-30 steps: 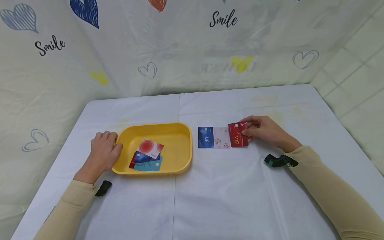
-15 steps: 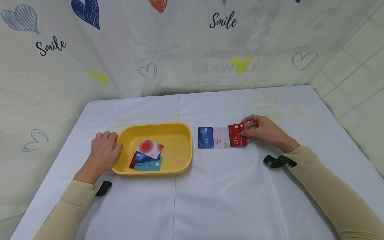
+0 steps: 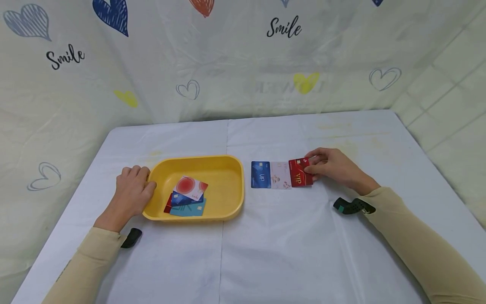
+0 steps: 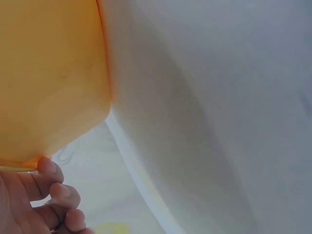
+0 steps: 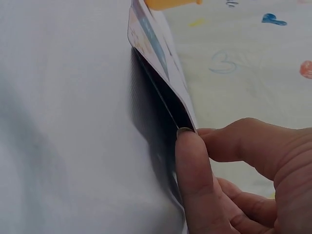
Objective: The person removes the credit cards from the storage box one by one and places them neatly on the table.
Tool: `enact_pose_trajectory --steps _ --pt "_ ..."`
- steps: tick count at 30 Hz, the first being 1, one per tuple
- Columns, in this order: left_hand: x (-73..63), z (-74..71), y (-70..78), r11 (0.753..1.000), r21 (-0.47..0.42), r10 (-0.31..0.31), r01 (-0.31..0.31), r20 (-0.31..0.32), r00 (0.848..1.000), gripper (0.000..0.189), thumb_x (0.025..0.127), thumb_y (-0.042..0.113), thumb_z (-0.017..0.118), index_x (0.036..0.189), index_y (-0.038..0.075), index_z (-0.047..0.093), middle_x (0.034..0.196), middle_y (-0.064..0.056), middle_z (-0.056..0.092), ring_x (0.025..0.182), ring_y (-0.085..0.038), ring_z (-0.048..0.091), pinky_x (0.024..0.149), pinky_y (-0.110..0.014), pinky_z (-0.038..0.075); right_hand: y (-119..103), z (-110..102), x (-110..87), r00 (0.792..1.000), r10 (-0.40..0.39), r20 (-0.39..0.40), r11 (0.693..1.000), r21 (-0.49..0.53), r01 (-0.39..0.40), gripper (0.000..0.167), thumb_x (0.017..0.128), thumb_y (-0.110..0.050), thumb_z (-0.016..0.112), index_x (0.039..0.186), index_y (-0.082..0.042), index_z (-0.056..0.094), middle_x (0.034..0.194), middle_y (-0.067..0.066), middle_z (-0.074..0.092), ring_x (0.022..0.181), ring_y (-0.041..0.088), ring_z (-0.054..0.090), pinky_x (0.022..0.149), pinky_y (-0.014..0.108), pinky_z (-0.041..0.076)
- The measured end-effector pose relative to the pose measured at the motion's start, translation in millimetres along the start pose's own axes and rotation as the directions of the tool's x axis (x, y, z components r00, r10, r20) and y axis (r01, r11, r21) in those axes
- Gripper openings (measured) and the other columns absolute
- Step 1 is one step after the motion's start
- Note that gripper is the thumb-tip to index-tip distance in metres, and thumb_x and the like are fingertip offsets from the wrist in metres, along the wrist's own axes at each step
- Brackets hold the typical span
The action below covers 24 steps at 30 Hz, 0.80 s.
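In the head view my left hand (image 3: 133, 192) grips the left rim of a yellow plastic tray (image 3: 224, 185), and the left wrist view has its fingers curled at the rim. Inside the tray several cards overlap: a white card with a red circle (image 3: 185, 185), a dark blue card (image 3: 178, 199), a teal card (image 3: 187, 210) and a partly covered red one (image 3: 167, 206). My right hand (image 3: 334, 166) pinches the right edge of a red VIP card (image 3: 298, 175) between thumb and fingers. That card ends a row with a pale flowered card (image 3: 280, 176) and a blue VIP card (image 3: 260, 174).
A white cloth (image 3: 273, 249) with a centre crease covers the table. Behind it hangs a pale curtain (image 3: 235, 63) printed with hearts and "Smile". Black wrist devices are on both sleeves, the right one (image 3: 353, 206) close above the cloth.
The red VIP card has shifted very slightly toward me and left, with my right hand following. My left hand and the tray have stayed in place.
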<state>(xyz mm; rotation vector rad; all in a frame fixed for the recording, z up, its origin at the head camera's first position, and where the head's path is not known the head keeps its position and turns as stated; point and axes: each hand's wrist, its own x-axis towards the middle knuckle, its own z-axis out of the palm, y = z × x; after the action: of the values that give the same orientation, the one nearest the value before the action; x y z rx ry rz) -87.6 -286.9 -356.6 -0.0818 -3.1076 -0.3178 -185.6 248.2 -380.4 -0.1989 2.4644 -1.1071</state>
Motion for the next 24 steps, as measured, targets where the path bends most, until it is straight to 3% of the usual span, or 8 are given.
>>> enact_pose_trajectory --steps 14,19,24 --pt "-0.6 -1.7 0.7 1.0 -0.01 0.003 -0.003 -0.002 1.0 0.03 0.096 0.019 0.044 0.109 -0.006 0.054 0.096 -0.021 0.05 0.101 -0.041 0.038 0.084 -0.053 0.032 -6.8 0.8 -8.0 1.0 0.025 -0.003 0.999 -0.028 -0.025 0.055 0.094 -0.038 0.071 0.138 -0.008 0.058 0.121 0.013 0.065 0.115 0.027 0.062 0.087 0.029 0.05" --pt "-0.5 -1.5 -0.1 1.0 -0.019 0.005 -0.005 0.0 1.0 0.03 0.095 0.019 0.044 0.108 -0.006 0.054 0.096 -0.021 0.05 0.103 -0.042 0.038 0.085 -0.053 0.032 -6.7 -2.4 -8.5 0.999 0.047 0.02 0.998 -0.037 -0.047 0.058 0.099 -0.046 0.063 0.143 -0.01 0.055 0.131 0.015 0.067 0.113 0.025 0.067 0.094 0.034 0.054" --pt "-0.9 -1.3 -0.2 1.0 -0.023 0.007 -0.007 -0.003 1.0 0.031 0.095 0.019 0.044 0.109 -0.007 0.055 0.098 -0.022 0.051 0.104 -0.043 0.038 0.086 -0.056 0.034 -7.8 -7.1 -11.4 0.998 0.033 0.046 0.999 0.018 -0.033 0.062 0.104 -0.049 0.053 0.146 -0.004 0.051 0.131 0.02 0.069 0.104 0.021 0.073 0.096 0.035 0.058"
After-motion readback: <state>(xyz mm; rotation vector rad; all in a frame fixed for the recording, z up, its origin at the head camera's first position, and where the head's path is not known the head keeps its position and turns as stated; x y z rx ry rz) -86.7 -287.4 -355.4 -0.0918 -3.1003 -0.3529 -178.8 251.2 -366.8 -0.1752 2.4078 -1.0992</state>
